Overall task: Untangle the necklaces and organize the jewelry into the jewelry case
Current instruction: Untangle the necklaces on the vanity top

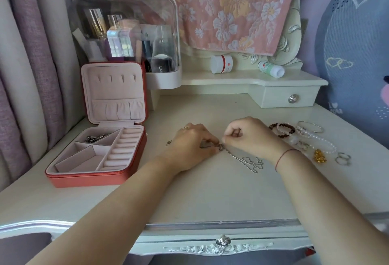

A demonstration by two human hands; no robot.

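A tangle of thin silver necklace chains (250, 162) lies on the cream dressing table (210, 193). My left hand (189, 144) and my right hand (248, 136) meet over its knotted end, and both pinch the chain at a small pendant (220, 147). A loose end of chain (168, 143) pokes out left of my left hand. The red jewelry case (96, 177) stands open at the left, with a silver piece (96, 138) in its rear compartment.
Beaded bracelets (282, 130), pearl strands (320, 141), a bangle (310, 126), a gold charm (320, 156) and rings (343, 158) lie at the right. A clear cosmetics box (126, 33) stands behind the case. Two jars sit on the raised shelf (231, 79).
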